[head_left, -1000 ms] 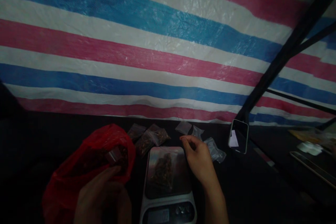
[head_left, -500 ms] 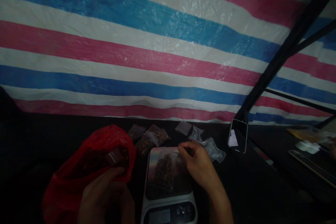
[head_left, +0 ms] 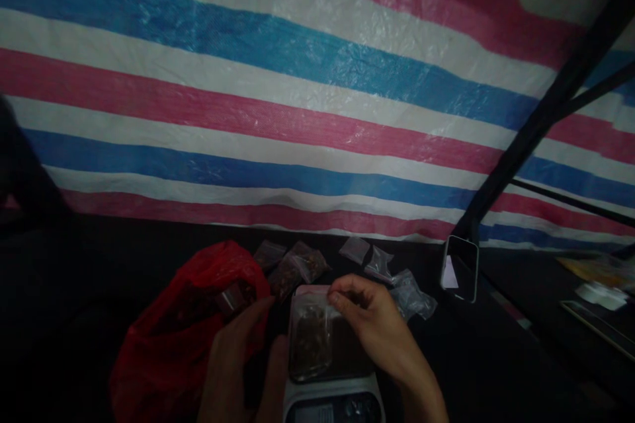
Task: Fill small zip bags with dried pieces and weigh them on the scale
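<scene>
A small clear zip bag (head_left: 311, 334) with dark brown contents lies on a kitchen scale (head_left: 342, 370) at the bottom centre. My right hand (head_left: 377, 327) pinches the top edge of that bag with thumb and fingers. My left hand (head_left: 245, 360) hovers between the scale and a red plastic bag (head_left: 183, 330), fingers spread, thumb close to the small bag's left side. It holds nothing that I can see.
Filled small bags (head_left: 292, 268) lie behind the scale, empty clear ones (head_left: 397, 281) to its right. A phone (head_left: 460, 269) leans against a dark pole (head_left: 536, 119). A striped tarp (head_left: 297, 92) forms the back wall. The table is dark.
My right hand slid left and took hold of the small bag's top edge. My left hand left the red bag and came toward the scale. The view shifted slightly left.
</scene>
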Motion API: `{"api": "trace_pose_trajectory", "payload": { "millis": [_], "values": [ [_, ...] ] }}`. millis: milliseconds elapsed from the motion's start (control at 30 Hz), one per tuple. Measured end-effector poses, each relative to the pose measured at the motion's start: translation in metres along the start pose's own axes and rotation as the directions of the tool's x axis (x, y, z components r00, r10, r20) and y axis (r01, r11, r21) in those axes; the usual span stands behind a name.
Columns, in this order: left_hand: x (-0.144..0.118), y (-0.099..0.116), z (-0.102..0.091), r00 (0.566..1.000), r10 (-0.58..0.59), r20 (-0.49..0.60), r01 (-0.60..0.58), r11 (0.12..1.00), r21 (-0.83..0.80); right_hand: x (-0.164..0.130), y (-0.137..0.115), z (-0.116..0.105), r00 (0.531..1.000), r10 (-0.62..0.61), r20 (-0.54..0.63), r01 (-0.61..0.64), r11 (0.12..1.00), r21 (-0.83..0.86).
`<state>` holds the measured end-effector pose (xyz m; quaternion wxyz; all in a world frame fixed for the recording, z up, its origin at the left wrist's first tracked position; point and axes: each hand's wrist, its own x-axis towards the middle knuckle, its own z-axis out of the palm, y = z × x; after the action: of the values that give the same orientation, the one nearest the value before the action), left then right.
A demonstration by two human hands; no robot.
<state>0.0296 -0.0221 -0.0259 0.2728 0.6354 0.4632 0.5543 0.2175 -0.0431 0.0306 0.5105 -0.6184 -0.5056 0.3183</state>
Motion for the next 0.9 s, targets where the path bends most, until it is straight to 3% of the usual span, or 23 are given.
{"api": "trace_pose_trajectory", "payload": {
  "millis": [133,267,567,733,900],
  "values": [
    [0.01,-0.004,-0.007,0.958,-0.19,0.216,0.214,0.973,-0.092,0.001,-0.014,0.023,0.994,-0.019,0.111,0.009,0.996,0.087],
    [0.02,-0.013,-0.016,0.928,-0.306,0.213,0.35,0.912,-0.214,0.007,-0.018,0.047,0.993,-0.065,0.096,0.048,0.985,0.168],
    [0.033,-0.015,-0.025,0.94,-0.311,0.142,0.34,0.895,-0.288,0.011,-0.022,0.086,0.984,-0.134,0.115,0.116,0.982,0.149],
    [0.035,-0.025,-0.031,0.939,-0.302,0.165,0.337,0.905,-0.26,0.011,-0.027,0.094,0.98,-0.118,0.159,0.089,0.98,0.179],
    [0.035,-0.022,-0.036,0.941,-0.275,0.199,0.321,0.911,-0.258,0.011,-0.032,0.098,0.986,-0.13,0.107,0.109,0.978,0.177]
  ]
}}
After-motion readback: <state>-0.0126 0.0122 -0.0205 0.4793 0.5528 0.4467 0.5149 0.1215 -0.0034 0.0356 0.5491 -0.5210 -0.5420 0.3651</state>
